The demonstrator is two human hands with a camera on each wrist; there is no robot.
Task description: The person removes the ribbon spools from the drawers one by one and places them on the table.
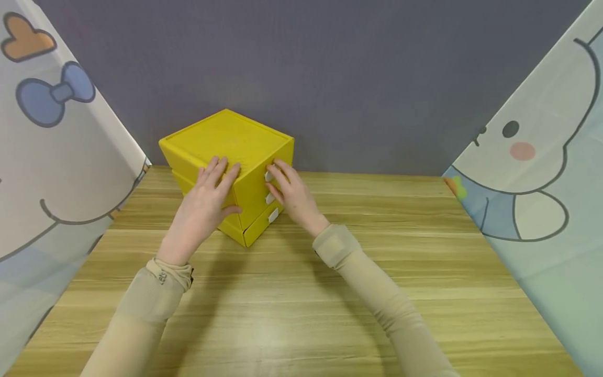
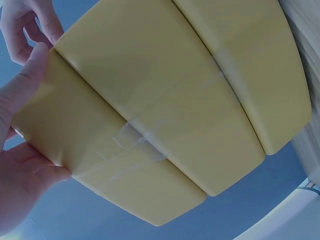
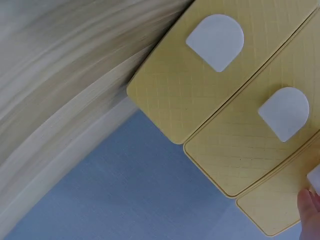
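Note:
A yellow three-drawer box (image 1: 221, 133) stands at the back left, its drawer fronts turned to the right. My left hand (image 1: 200, 212) rests on its near corner, with straight, spread fingers over the top edge and the thumb against the drawer-front side. In the left wrist view, clear tape (image 2: 142, 137) crosses the seams of the yellow side (image 2: 165, 90). My right hand (image 1: 297, 201) pinches the white handle (image 3: 315, 177) of the top drawer, which its fingers partly cover. Lower down are the middle handle (image 3: 285, 114) and the bottom handle (image 3: 216, 41).
The box sits on a wood-grain table (image 1: 282, 309) close to a grey back wall (image 1: 367, 89). Cartoon-printed cloths flank the table, one on the left (image 1: 70, 167) and one on the right (image 1: 556, 220).

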